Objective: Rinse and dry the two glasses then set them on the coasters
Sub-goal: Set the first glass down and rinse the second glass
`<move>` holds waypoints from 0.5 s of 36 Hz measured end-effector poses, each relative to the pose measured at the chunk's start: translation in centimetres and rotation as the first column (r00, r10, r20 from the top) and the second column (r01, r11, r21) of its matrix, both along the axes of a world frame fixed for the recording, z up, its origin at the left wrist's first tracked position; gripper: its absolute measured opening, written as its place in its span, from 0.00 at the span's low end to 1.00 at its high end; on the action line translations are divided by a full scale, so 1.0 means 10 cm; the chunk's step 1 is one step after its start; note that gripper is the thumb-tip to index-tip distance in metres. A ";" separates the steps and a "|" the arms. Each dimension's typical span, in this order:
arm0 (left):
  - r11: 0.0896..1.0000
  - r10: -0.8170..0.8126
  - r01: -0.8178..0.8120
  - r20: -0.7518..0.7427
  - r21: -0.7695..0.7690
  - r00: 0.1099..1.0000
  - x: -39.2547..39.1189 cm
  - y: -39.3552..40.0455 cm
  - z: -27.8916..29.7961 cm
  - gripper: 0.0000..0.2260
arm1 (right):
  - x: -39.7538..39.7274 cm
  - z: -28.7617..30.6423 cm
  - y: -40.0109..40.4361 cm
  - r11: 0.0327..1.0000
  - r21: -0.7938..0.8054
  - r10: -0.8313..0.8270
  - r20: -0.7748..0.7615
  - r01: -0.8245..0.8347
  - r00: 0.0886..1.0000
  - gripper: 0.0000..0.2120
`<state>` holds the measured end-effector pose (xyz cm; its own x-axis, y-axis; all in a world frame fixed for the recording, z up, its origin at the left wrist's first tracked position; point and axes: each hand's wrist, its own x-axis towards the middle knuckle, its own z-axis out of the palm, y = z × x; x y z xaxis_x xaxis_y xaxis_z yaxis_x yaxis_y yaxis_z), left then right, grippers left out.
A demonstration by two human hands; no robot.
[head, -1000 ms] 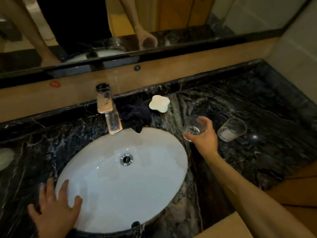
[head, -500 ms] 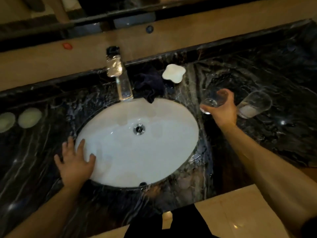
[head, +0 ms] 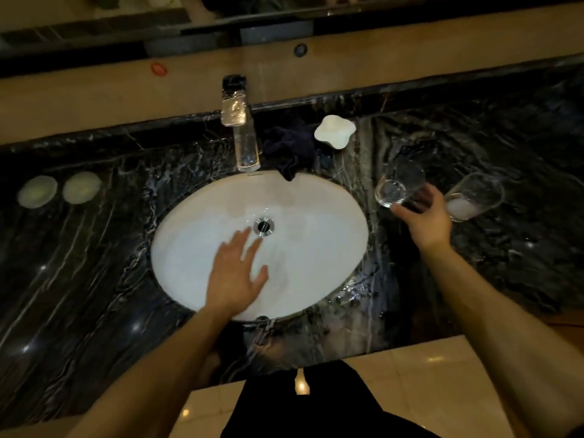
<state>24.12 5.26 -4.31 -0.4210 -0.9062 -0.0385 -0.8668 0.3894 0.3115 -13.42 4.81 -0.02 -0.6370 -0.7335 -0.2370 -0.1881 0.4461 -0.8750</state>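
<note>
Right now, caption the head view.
Right hand grips clear drinking glass beside white oval sink; open left hand over basin.

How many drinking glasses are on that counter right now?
2. One glass is held in the right hand, just right of the sink. The other glass stands on the dark counter further right.
</note>
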 end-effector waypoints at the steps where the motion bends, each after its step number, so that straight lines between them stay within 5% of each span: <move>1: 0.996 -0.092 0.092 -0.044 -0.009 0.995 -0.19 0.08 0.02 0.27 | -0.03 -0.02 0.08 1.000 0.012 -0.021 -0.007 0.021 1.000 0.36; 7: 0.852 -0.520 0.523 -0.127 -0.018 0.844 -1.16 0.48 0.08 0.26 | -0.19 0.03 0.53 0.958 -0.074 -0.285 -0.106 0.278 0.953 0.15; 11: 0.784 -0.614 0.621 -0.117 0.023 0.780 -1.57 0.59 0.02 0.27 | -0.51 0.02 0.57 0.917 -0.086 -0.395 -0.048 0.390 0.918 0.31; 14: 0.771 -0.632 0.636 -0.083 0.037 0.771 -1.67 0.62 -0.09 0.28 | -0.79 0.03 0.47 0.945 -0.036 -0.326 -0.019 0.325 0.945 0.47; 18: 0.778 -0.627 0.628 -0.038 0.023 0.778 -1.68 0.64 -0.16 0.29 | -1.02 0.05 0.27 0.980 -0.092 -0.176 0.031 0.178 0.984 0.55</move>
